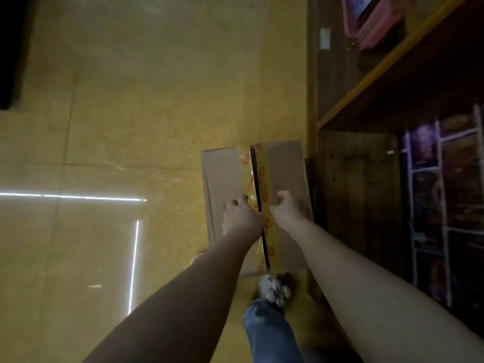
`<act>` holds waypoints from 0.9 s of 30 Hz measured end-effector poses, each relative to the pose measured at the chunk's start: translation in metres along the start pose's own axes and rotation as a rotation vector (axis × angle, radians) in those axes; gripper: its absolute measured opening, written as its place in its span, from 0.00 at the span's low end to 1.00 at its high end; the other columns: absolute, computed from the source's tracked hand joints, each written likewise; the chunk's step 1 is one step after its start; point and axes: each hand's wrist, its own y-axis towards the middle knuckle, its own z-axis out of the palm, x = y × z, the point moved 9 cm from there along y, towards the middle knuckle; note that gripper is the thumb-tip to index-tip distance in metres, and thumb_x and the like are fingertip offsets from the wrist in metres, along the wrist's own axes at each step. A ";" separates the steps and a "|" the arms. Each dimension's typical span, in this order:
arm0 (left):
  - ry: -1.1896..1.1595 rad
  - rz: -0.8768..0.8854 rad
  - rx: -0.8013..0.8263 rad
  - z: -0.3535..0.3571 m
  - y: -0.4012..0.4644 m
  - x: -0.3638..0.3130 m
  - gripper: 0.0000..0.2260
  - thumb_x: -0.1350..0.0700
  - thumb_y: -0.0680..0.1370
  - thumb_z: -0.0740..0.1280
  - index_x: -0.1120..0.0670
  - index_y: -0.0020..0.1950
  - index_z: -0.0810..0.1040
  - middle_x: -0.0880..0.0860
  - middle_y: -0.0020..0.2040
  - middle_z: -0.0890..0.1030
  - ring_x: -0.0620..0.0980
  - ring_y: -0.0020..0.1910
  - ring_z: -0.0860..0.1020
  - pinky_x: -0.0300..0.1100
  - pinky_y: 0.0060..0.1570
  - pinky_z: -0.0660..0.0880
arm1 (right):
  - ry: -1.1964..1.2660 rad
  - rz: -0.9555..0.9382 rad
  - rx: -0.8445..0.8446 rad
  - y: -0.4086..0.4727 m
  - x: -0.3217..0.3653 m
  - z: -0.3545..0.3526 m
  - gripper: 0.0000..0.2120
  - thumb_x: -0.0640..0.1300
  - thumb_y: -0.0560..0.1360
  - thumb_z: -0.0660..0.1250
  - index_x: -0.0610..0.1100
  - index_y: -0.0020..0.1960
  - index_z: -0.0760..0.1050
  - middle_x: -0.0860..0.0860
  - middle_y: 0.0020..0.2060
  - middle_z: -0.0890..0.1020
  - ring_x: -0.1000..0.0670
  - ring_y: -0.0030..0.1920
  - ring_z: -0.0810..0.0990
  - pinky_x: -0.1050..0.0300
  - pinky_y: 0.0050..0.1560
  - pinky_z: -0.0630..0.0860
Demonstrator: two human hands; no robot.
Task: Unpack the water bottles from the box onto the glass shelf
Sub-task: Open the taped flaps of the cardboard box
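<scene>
head view: cardboard box on yellow floor, flaps parted at taped seam. left hand fingers curled on left flap; right hand grips right flap.

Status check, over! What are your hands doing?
Left hand, right hand on brown taped cardboard box flaps. Centre seam split. No bottles visible yet.

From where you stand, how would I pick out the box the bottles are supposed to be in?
Look at the yellow floor by the foot of the dark wooden shelving. The cardboard box lies there, with the left hand and right hand at its middle seam. Clear tape with orange lettering along a dark slit marks it out.
</scene>
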 end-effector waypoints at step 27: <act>0.243 -0.137 -0.172 0.059 0.116 0.026 0.32 0.45 0.81 0.54 0.52 0.77 0.39 0.56 0.78 0.39 0.55 0.77 0.40 0.54 0.74 0.47 | -0.245 -0.021 -0.166 0.114 -0.007 0.048 0.42 0.46 0.74 0.68 0.49 0.77 0.43 0.47 0.76 0.43 0.44 0.76 0.47 0.44 0.72 0.56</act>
